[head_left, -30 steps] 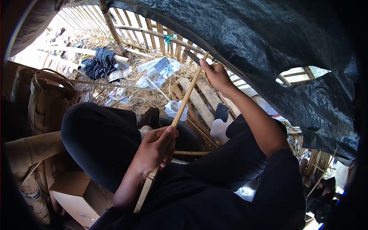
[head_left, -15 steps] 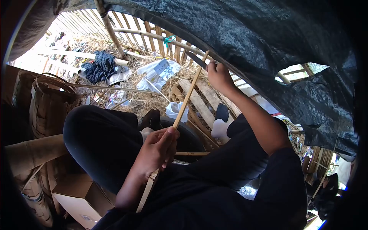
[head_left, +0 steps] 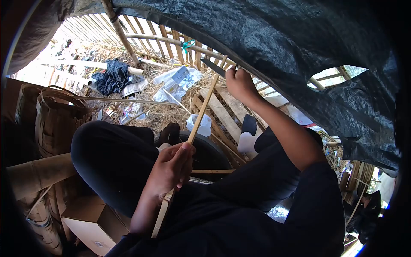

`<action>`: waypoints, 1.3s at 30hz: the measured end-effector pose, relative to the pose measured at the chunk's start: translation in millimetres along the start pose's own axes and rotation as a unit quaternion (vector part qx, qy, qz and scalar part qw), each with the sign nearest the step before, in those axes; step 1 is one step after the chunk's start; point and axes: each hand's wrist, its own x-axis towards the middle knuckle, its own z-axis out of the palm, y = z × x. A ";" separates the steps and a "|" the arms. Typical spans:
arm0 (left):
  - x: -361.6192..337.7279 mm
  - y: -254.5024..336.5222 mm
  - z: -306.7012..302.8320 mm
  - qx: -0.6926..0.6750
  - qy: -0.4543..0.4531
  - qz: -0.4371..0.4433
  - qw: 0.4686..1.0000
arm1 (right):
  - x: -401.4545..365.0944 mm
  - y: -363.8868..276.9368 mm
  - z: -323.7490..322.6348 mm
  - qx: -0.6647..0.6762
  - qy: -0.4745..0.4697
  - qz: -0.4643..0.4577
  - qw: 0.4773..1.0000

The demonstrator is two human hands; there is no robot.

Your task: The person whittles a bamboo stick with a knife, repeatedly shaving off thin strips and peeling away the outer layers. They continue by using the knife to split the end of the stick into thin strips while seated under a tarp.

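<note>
My left hand (head_left: 172, 165) is closed around the middle of a long, flat bamboo strip (head_left: 204, 105), which slants up and away from my lap. The strip's lower end passes below my wrist toward my body. In my right hand (head_left: 241, 83) is a knife (head_left: 213, 67), its dark blade pointing up and left. The blade crosses the strip near its far end and appears to touch it. My right fingers wrap round the knife's handle, which is mostly hidden.
A black tarp (head_left: 274, 38) hangs overhead and to the right. Woven baskets (head_left: 60, 120), a bamboo pole (head_left: 40, 171) and a cardboard box (head_left: 92, 222) stand at left. Ahead lie planks (head_left: 220, 112), plastic bags (head_left: 177, 81) and dark cloth (head_left: 112, 77) on straw, before a bamboo fence (head_left: 171, 40).
Both hands have shifted slightly left, along with the strip and the knife. The knife blade still lies across the strip near its far end.
</note>
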 end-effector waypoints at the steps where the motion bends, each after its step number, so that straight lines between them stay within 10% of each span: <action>1: -1.0 -0.3 -1.5 0.006 0.000 -0.002 1.000 | 9.1 9.4 -1.8 -0.008 -0.034 -0.028 0.999; 16: -1.8 4.2 1.3 -0.059 -0.001 0.010 0.998 | 8.1 -3.3 -21.0 0.026 -0.004 -0.013 1.000; 18: -0.7 2.9 -0.1 -0.059 -0.008 0.012 0.998 | 2.8 -10.0 -38.2 0.291 -0.184 0.127 0.930; 21: -0.4 -0.5 2.6 -0.070 -0.007 0.012 0.997 | 15.2 8.6 -35.4 0.427 -0.300 0.011 0.853; 29: -4.4 0.8 0.4 -0.065 -0.008 0.010 0.998 | 23.2 15.6 -47.1 0.367 -0.333 0.089 0.864; 31: -5.4 2.5 1.8 -0.061 -0.008 0.012 0.998 | 26.7 12.5 -28.0 0.253 -0.225 0.119 0.934; 33: -5.2 2.0 2.2 -0.053 -0.010 0.016 0.998 | 30.6 7.2 -17.9 -0.036 0.076 0.054 0.995; 39: -0.7 -1.0 0.8 -0.044 -0.004 0.013 0.999 | 19.3 -10.6 -10.1 -0.038 0.037 0.080 0.995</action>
